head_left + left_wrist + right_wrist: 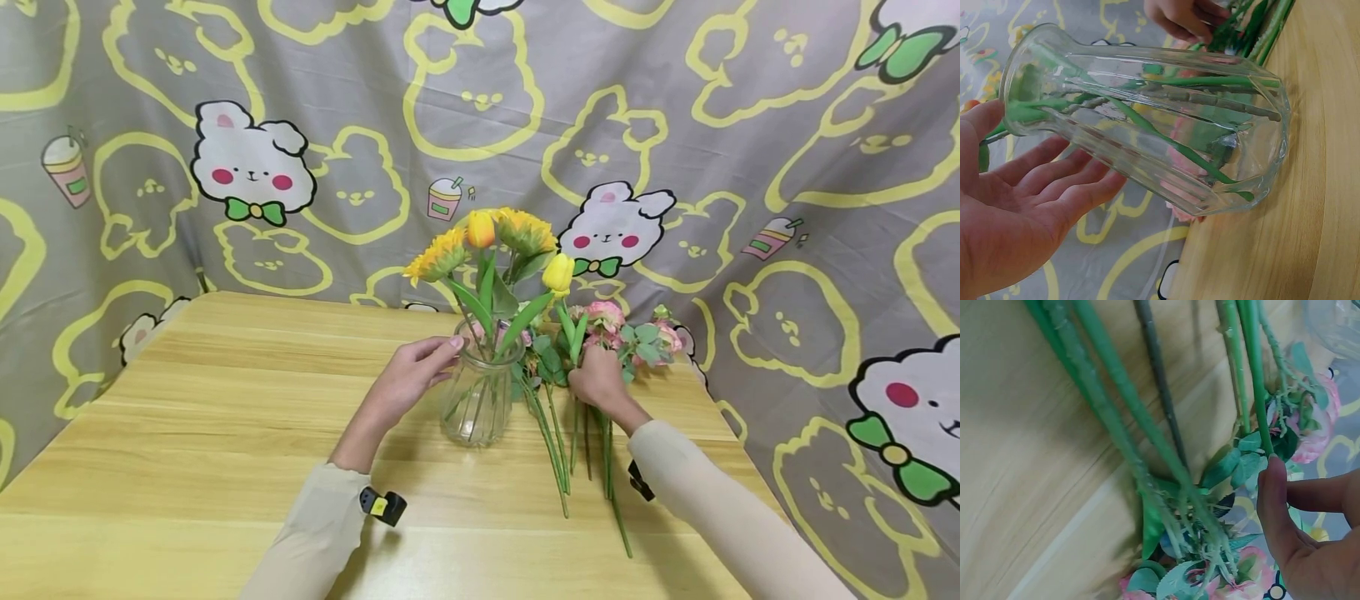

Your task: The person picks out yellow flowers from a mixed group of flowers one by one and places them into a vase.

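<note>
A ribbed clear glass vase stands upright on the table. In it are two yellow-orange sunflowers and an orange-yellow tulip, their crossing stems visible through the glass. Beside the vase's neck, my left hand has its thumb at the rim and its fingers loosely extended along the side. My right hand pinches the green stem of a yellow tulip between thumb and fingers. The tulip is upright, right of the vase, above flowers lying on the table.
Several pink flowers with green leaves lie right of and behind the vase, their long stems pointing toward the table's front. A patterned grey cloth hangs behind and beside the wooden table.
</note>
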